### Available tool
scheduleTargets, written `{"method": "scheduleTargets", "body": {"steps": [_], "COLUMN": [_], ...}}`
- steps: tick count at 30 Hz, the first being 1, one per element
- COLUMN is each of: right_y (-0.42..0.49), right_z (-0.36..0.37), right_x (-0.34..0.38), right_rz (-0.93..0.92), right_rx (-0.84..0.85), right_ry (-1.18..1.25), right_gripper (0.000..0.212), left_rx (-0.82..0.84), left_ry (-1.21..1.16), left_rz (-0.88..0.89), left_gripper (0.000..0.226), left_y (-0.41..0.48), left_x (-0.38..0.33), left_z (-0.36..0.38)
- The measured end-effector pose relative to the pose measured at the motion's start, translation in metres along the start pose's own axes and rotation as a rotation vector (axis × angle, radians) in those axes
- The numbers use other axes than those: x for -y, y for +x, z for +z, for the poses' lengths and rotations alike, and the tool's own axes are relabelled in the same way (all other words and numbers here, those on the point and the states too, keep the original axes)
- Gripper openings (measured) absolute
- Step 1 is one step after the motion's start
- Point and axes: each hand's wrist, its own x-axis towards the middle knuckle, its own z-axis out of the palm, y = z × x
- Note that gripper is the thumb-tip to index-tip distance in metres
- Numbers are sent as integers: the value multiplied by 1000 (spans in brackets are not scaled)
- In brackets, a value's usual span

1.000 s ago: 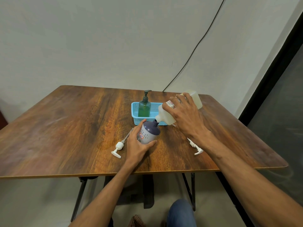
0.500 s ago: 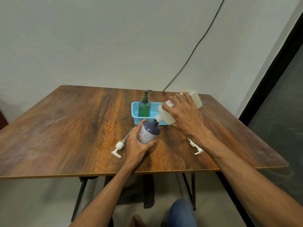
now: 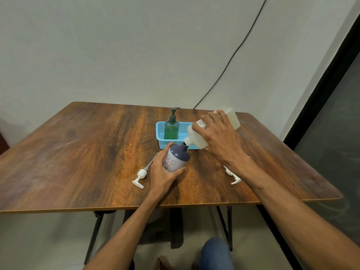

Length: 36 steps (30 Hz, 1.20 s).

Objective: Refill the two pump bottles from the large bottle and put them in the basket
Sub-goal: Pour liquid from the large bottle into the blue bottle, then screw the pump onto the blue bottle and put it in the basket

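right now the left hand (image 3: 165, 175) wraps fingers and thumb round the purple pump bottle (image 3: 178, 158) and tilts it toward the right hand (image 3: 220, 141). the right hand grips the large bottle (image 3: 195, 138) from above, tipped so its spout meets the purple bottle's open neck. just beyond both hands, the blue basket (image 3: 160, 137) holds the green pump bottle (image 3: 171, 129), with its pump on. a white pump (image 3: 140, 175) lies just left of the left hand, and a second pump (image 3: 233, 177) lies under the right wrist. i can't see liquid flowing. to pour well, i'd say hold spout and neck touching, raise the big bottle's base slowly, and steady the purple one firmly so it neither slips nor overflows.
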Motion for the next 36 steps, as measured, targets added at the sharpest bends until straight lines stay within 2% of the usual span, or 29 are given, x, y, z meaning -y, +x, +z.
{"method": "scheduleTargets", "body": {"steps": [12, 19, 26, 29, 32, 36], "right_y": [-4, -15, -29, -35, -41, -52], "right_z": [5, 12, 24, 25, 31, 50], "right_x": [0, 8, 20, 21, 26, 38], "right_rz": [17, 163, 354, 469, 613, 795], "right_rx": [-75, -64, -16, -46, -84, -74], "right_ry": [43, 171, 438, 670, 930, 1147], "right_gripper": [66, 77, 76, 68, 71, 73], "left_rx": [-1, 1, -8, -18, -35, -57], "left_ry": [-1, -41, -91, -87, -75, -62], "left_rz": [-9, 0, -27, -29, -28, -34], "left_gripper": [95, 91, 89, 88, 88, 89], "left_y": [-1, -2, -2, -1, -1, 0], "left_x": [-2, -5, -10, -12, -10, -11], "left_z": [-1, -2, -10, -12, -14, -15]}}
